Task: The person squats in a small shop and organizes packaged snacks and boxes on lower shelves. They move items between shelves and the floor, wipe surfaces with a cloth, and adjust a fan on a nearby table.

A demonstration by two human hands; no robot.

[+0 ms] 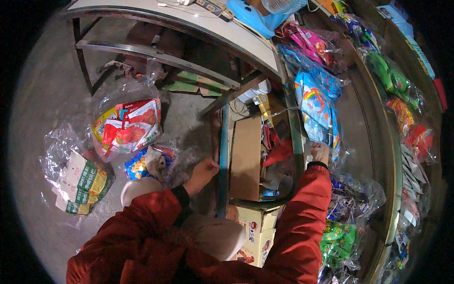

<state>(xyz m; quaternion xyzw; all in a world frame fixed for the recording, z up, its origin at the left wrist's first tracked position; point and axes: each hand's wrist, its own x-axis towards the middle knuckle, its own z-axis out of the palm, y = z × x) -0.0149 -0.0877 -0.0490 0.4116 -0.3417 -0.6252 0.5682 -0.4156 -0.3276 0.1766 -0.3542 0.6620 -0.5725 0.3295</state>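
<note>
My right hand (320, 153) reaches to the lower edge of a light-blue plastic package with a rainbow print (315, 103) on the shelf; its fingers touch the plastic, but whether they grip it is unclear. Near a blue-green metal post, my left hand (203, 174) is held low with fingers curled, and it holds nothing that I can see. Beside my left knee, on the floor, lies a clear bag with a blue snack packet (136, 166). Farther left are a clear bag of red and white packets (136, 122) and another with green and white packets (88, 183).
A long table (227, 26) with a blue fan (248, 14) and power strip stands ahead. An open cardboard box (245, 159) sits between the table and shelf, above a printed carton (248, 227). Bagged goods, including a green bag (338, 241), line the shelves at right.
</note>
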